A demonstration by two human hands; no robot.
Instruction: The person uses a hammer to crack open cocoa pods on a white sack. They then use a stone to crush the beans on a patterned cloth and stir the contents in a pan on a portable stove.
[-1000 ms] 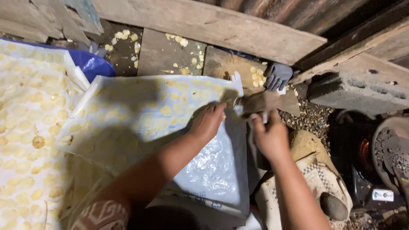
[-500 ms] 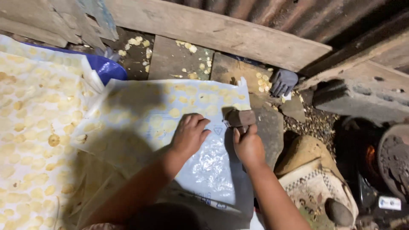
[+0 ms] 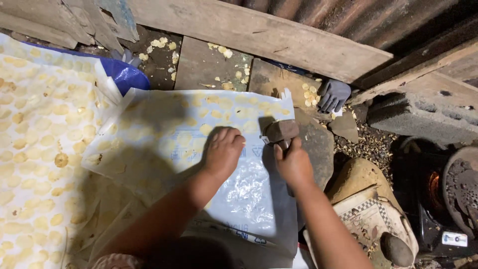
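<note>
Head view, looking down at 2 bare hands over a plastic sheet [image 3: 164, 134] spread on a flat stone [image 3: 318, 144]. Left hand [image 3: 222, 152] lies palm down on the sheet, fingers curled slightly and close together, pressing the plastic flat. Right hand [image 3: 294, 162] sits at its 3 o'clock, fingers wrapped around the handle of a small hammer [image 3: 281, 130]; thumb lies along the handle. Hammer head is dark and blocky, just at the right edge of the sheet, at 12 o'clock from the right hand; whether it touches the sheet cannot be told.

Under the clear plastic, rows of pale yellow flattened discs [image 3: 209, 128] show through. More discs cover a second sheet [image 3: 35, 129] at 9 o'clock. A blue bag [image 3: 124, 74] lies at 11 o'clock between the 2 sheets. Loose yellow scraps [image 3: 162, 44] are scattered on the ground at 12 o'clock, below a wooden plank [image 3: 259, 35]. A grey glove [image 3: 333, 94] rests at 2 o'clock near a concrete block [image 3: 423, 112]. At 4 o'clock stands a stove [image 3: 448, 199] with a glow inside.
</note>
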